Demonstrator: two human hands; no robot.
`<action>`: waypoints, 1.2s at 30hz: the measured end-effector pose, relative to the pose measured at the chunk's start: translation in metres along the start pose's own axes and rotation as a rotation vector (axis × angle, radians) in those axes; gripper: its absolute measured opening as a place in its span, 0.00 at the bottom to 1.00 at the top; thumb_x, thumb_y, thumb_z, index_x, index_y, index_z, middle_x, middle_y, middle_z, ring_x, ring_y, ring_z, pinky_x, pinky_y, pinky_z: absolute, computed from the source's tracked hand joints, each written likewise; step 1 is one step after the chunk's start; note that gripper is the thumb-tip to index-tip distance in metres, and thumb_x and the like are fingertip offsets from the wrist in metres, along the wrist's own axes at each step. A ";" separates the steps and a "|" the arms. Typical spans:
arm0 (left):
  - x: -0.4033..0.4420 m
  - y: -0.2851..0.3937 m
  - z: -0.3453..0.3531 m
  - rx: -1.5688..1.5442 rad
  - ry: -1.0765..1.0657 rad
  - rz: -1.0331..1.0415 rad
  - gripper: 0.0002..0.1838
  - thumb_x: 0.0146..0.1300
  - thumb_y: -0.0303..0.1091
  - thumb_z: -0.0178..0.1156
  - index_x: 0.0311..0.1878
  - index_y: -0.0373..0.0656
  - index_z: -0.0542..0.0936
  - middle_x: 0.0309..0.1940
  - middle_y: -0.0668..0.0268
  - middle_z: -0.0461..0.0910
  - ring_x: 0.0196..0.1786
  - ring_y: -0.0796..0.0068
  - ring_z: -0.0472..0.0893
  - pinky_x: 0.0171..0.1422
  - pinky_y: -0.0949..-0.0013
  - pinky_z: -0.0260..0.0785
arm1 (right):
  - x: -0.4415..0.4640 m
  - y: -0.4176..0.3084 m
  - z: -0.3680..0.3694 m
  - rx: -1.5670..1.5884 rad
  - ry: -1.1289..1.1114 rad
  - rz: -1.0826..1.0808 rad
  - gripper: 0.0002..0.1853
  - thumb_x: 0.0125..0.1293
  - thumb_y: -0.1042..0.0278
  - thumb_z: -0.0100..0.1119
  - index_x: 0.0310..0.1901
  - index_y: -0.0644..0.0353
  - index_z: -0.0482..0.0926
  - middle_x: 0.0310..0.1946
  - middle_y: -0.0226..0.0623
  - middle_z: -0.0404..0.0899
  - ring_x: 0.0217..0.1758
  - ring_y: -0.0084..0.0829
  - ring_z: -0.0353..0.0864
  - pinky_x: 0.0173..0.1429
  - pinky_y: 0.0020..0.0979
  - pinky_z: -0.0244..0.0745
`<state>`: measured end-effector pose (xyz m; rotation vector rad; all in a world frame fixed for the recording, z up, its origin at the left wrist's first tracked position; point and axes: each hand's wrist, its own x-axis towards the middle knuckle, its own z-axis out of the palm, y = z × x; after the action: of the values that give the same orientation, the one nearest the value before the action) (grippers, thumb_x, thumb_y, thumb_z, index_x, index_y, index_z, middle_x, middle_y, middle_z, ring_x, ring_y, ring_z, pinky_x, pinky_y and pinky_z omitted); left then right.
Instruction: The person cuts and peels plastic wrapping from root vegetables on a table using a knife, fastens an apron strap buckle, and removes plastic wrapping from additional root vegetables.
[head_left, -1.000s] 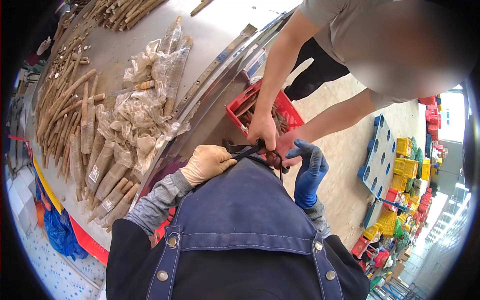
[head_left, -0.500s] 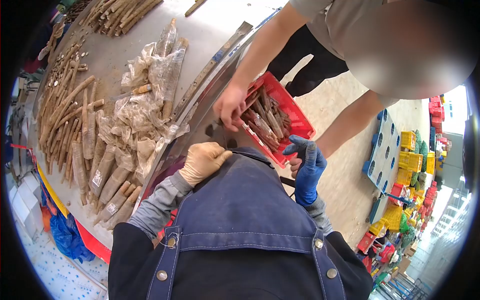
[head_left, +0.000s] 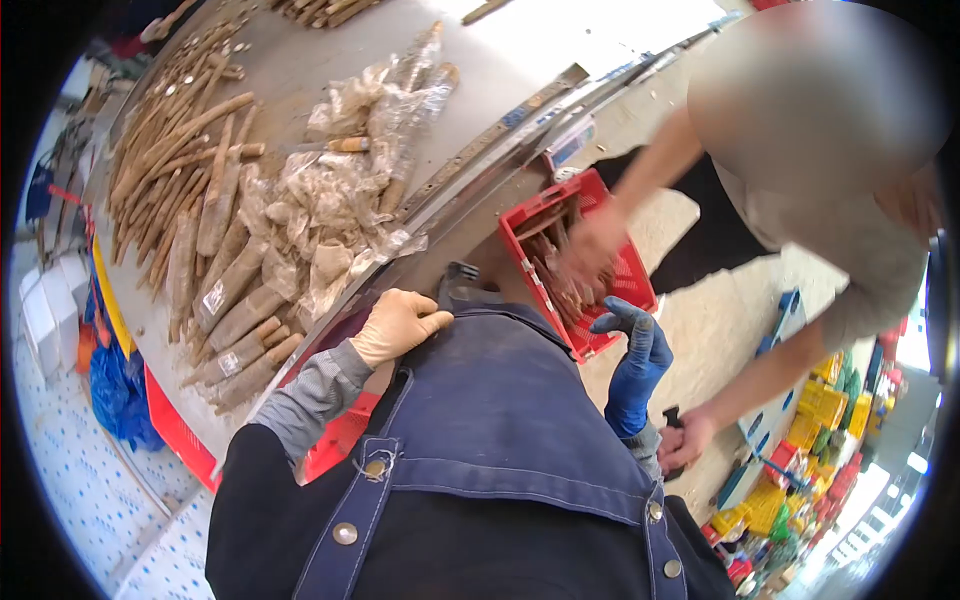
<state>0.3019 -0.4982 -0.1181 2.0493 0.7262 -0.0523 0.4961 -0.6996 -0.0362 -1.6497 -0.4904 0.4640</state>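
My left hand (head_left: 400, 325), in a cream glove, is closed at the upper left edge of the dark blue apron (head_left: 490, 400) I wear; its fingertips are partly hidden. My right hand (head_left: 637, 360), in a blue glove, is raised beside the apron's right side, fingers loosely bent and apart, with nothing in it. Just beyond it stands a red basket (head_left: 643, 283) with brown sticks (head_left: 545, 250) inside. A co-worker's blurred hand (head_left: 597, 250) reaches into this basket. The co-worker's other hand (head_left: 690, 440), near my right wrist, is at a small dark object.
To the left, a metal table (head_left: 290, 105) carries piled sticks (head_left: 180, 190), plastic-wrapped bundles (head_left: 235, 300) and crumpled clear plastic (head_left: 330, 200). A raised metal rail (head_left: 500, 135) runs along its edge. Yellow crates (head_left: 820, 405) stand far right; a blue bag (head_left: 120, 395) is lower left.
The view has shifted, so the table lies further right. The co-worker's one hand has moved into the basket; the other has dropped lower, near my right wrist. My hands have barely moved.
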 end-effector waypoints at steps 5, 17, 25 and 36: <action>-0.050 -0.024 -0.004 -0.451 0.433 -0.282 0.11 0.55 0.35 0.63 0.28 0.35 0.82 0.17 0.60 0.79 0.22 0.83 0.75 0.26 0.73 0.64 | 0.024 0.003 0.025 0.096 -0.041 -0.024 0.20 0.71 0.61 0.41 0.41 0.70 0.79 0.29 0.40 0.81 0.31 0.27 0.79 0.43 0.27 0.73; -0.235 -0.008 0.098 -0.980 1.353 -1.054 0.13 0.63 0.37 0.55 0.30 0.39 0.81 0.20 0.72 0.75 0.22 0.85 0.72 0.27 0.79 0.63 | 0.124 0.027 0.213 -0.055 -0.797 -0.007 0.15 0.69 0.65 0.47 0.43 0.67 0.80 0.26 0.33 0.79 0.29 0.22 0.76 0.39 0.22 0.70; -0.271 -0.024 0.116 -1.308 1.355 -1.228 0.13 0.63 0.37 0.54 0.28 0.39 0.79 0.18 0.70 0.74 0.19 0.81 0.70 0.24 0.77 0.60 | 0.212 0.131 0.400 -0.564 -0.852 -0.681 0.12 0.61 0.65 0.53 0.41 0.62 0.80 0.34 0.49 0.80 0.39 0.44 0.80 0.45 0.35 0.73; -0.268 -0.052 0.148 -0.993 0.796 -1.421 0.14 0.54 0.36 0.64 0.23 0.34 0.77 0.17 0.62 0.76 0.21 0.71 0.76 0.25 0.67 0.63 | 0.219 0.154 0.431 -0.911 -0.983 -0.808 0.18 0.53 0.57 0.61 0.43 0.58 0.78 0.39 0.46 0.78 0.44 0.46 0.77 0.47 0.39 0.72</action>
<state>0.0897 -0.7208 -0.1589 0.2718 2.0355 0.2759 0.4439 -0.2422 -0.2493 -1.7465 -2.2535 0.4233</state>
